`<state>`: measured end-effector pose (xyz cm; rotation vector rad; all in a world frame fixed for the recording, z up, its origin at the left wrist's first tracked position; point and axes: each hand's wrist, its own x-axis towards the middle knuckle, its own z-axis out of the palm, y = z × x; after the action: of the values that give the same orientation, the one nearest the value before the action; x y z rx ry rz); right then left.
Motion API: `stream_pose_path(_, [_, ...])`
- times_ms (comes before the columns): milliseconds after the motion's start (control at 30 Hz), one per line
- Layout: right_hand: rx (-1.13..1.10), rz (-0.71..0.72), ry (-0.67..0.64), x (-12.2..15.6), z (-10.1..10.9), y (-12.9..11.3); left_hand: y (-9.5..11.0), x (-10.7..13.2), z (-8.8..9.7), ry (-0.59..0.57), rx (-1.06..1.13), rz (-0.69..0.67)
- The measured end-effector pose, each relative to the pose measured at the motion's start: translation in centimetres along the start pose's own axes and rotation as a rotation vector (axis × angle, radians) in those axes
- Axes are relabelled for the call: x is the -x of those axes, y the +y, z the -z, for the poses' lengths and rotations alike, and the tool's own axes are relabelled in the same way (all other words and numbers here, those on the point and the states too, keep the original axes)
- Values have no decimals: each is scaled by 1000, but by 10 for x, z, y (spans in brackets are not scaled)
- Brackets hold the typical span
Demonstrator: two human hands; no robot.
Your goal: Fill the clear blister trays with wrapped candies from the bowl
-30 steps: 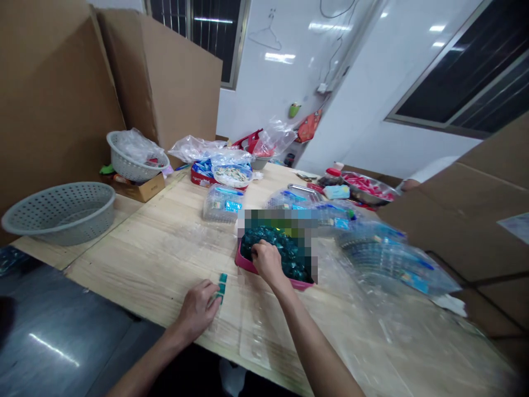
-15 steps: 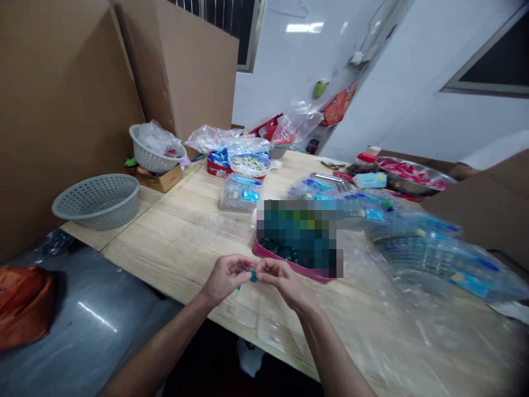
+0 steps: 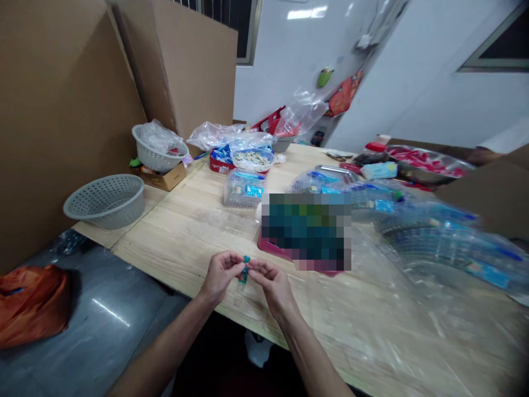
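Note:
A small teal-green piece [image 3: 243, 275], narrow and upright, is pinched between my two hands above the table's front edge; its exact kind is too small to tell. My left hand [image 3: 219, 277] grips it with thumb and fingertips from the left. From the right, my right hand [image 3: 273, 284] holds it between thumb and forefinger. Just beyond my hands stands a pink-rimmed tray [image 3: 273, 250], its contents mostly hidden by a pixelated patch. Below the teal piece, something clear [image 3: 238, 301] shows faintly against the wood.
Clear plastic packs with blue labels [image 3: 247, 190] stand behind the tray and along the right. Grey baskets [image 3: 105, 204] sit at the left. Farther back are a red tin [image 3: 220, 164] with blue packets and a metal bowl [image 3: 430, 171] of pink pieces. An orange bag [image 3: 35, 306] lies lower left.
The teal piece now stands upright and shows more of its length between my fingers. My right hand has shifted slightly left and down. The view has turned a little to the left.

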<state>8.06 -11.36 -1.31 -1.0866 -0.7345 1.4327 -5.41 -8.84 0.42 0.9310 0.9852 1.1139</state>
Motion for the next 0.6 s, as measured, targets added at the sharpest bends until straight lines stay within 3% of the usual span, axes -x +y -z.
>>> stream_pose_path(300, [-2,-91,-7,7,-3,9,-19,8,10,-44,-275,-75])
stream_pose_path(433, [154,-160,-100,12,2,19,-23,12,20,-109,-510,-82])
stream_pose_path(600, [492,-55,-133,16,3,26,-21,19,19,-115,-889,-114])
